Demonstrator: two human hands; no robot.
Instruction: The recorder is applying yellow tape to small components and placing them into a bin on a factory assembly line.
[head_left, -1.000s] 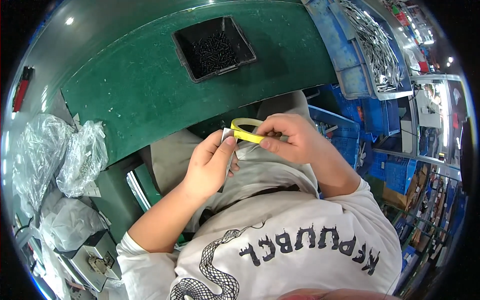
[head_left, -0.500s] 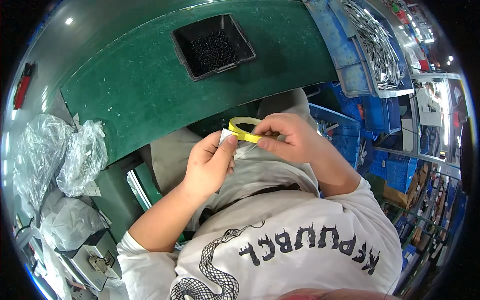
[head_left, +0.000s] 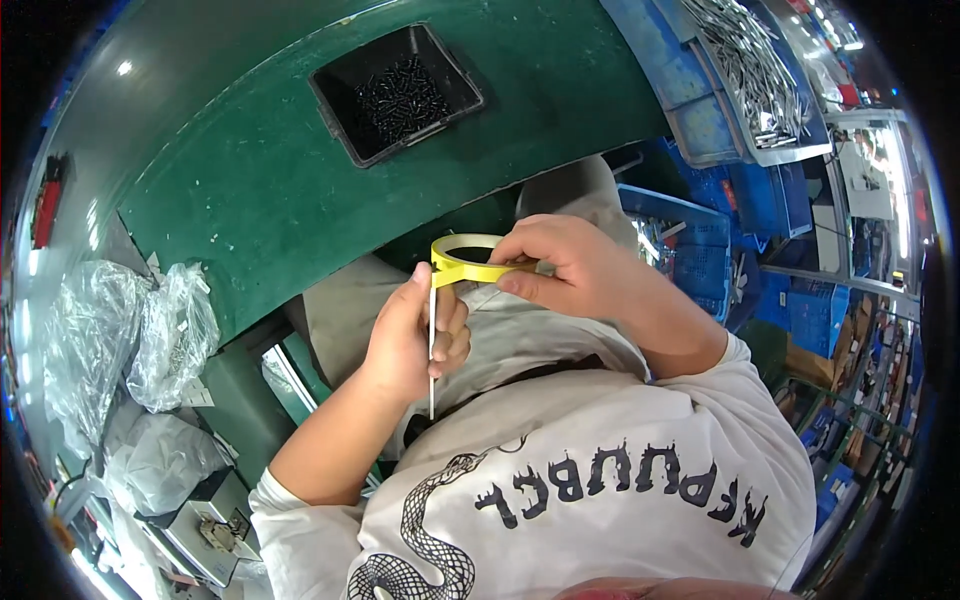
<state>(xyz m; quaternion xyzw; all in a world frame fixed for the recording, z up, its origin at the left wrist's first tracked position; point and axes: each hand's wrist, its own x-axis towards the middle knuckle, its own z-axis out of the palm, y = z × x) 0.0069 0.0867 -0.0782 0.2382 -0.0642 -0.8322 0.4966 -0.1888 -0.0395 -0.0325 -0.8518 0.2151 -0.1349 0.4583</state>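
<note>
A roll of yellow tape (head_left: 458,271) is gripped by my right hand (head_left: 575,262), its thumb and fingers closed on the roll's right side. My left hand (head_left: 402,345) is closed around a thin white flat piece (head_left: 432,388), seen edge-on and standing nearly upright in the picture. The left thumb tip presses at the piece's upper end, where the tape roll's left side meets it. Whether tape is stuck to the piece I cannot tell. Both hands are in front of my body, near the bench edge.
On the green bench (head_left: 250,190) stands a black bin (head_left: 450,120) of small black parts. At the upper right, a blue crate (head_left: 700,130) holds many thin metal pieces. A blue basket (head_left: 705,245) sits below it. Clear plastic bags (head_left: 175,335) lie at the left.
The white piece has turned from showing a face to edge-on, and its lower part shows beneath my left hand. The tape roll and right hand have shifted slightly left. My view has shifted a little.
</note>
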